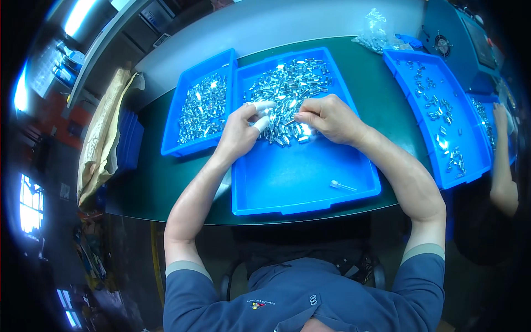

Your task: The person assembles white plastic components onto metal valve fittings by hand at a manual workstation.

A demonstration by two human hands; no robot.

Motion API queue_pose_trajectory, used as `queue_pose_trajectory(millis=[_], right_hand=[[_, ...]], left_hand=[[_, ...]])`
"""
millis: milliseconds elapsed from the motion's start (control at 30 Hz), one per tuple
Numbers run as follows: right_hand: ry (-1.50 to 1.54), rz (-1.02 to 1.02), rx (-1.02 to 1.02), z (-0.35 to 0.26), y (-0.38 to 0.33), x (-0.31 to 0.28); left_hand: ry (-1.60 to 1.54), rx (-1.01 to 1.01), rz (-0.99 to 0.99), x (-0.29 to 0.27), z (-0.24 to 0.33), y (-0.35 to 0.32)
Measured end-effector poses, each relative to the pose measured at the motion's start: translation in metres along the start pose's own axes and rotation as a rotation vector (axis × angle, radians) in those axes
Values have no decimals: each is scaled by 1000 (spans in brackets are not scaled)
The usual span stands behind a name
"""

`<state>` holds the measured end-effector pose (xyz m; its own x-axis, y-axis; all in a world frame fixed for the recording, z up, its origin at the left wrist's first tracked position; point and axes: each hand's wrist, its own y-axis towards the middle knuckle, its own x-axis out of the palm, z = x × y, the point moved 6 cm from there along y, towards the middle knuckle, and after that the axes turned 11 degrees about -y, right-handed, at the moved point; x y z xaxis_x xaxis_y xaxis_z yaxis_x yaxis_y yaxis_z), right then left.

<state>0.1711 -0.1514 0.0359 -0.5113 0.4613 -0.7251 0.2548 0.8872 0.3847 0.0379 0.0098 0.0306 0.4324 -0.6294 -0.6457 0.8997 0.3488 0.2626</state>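
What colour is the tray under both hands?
Bright blue; the middle tray shows best in the head view.

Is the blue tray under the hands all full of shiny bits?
No, the shiny metal pieces fill only the far half of the middle blue tray; the near half is bare except for one small white stick.

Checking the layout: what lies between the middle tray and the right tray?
Only bare green table shows between the middle tray and the right tray, in the head view.
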Motion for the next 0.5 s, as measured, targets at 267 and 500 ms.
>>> queue_pose_trajectory(millis=[267, 500], right_hand=[[-2, 43, -21, 0, 0, 0], [40, 91, -4, -2, 1, -3]], left_hand=[[-848, -261, 1, 19, -13, -9], [-864, -245, -66, 22, -14, -10]])
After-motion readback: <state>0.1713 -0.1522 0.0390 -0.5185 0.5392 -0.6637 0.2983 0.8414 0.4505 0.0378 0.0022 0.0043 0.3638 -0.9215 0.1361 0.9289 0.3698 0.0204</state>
